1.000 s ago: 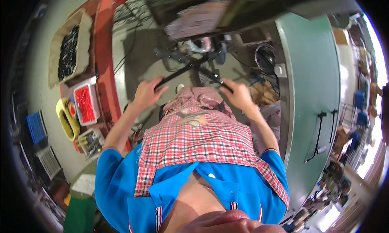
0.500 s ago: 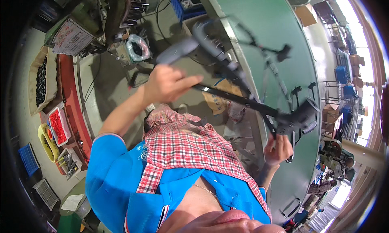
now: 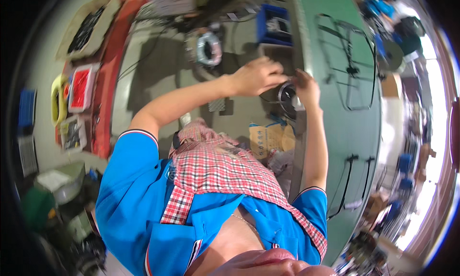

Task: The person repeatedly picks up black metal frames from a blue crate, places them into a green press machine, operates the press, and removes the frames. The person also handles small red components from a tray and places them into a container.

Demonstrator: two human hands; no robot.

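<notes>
My left hand [image 3: 256,78] reaches to the right over the gap beside the green table [image 3: 330,132]. Its fingers bend toward my right hand and are smeared by motion. Close to it, at the table's left edge, is my right hand [image 3: 307,91], its fingers drawn together at the tips. Whatever sits between those fingertips is too blurred to make out. A round, dark-rimmed thing [image 3: 287,101] shows just below the hands. On the table lies a thin black frame [image 3: 352,70] with rods and clamps. Slim black rods with T-shaped ends [image 3: 352,157] lie nearer me.
A blue crate [image 3: 274,29] stands on the floor by the table. A clear-wrapped coil [image 3: 209,49] is farther left. Trays of red parts [image 3: 80,89] and dark parts [image 3: 87,30] flank a red beam [image 3: 109,84]. A printed brown sack [image 3: 263,140] lies under the table edge.
The black framework with a thick cylinder end has left my hands. My hands have come close together, the right one moving up along the table edge. The view has turned.
</notes>
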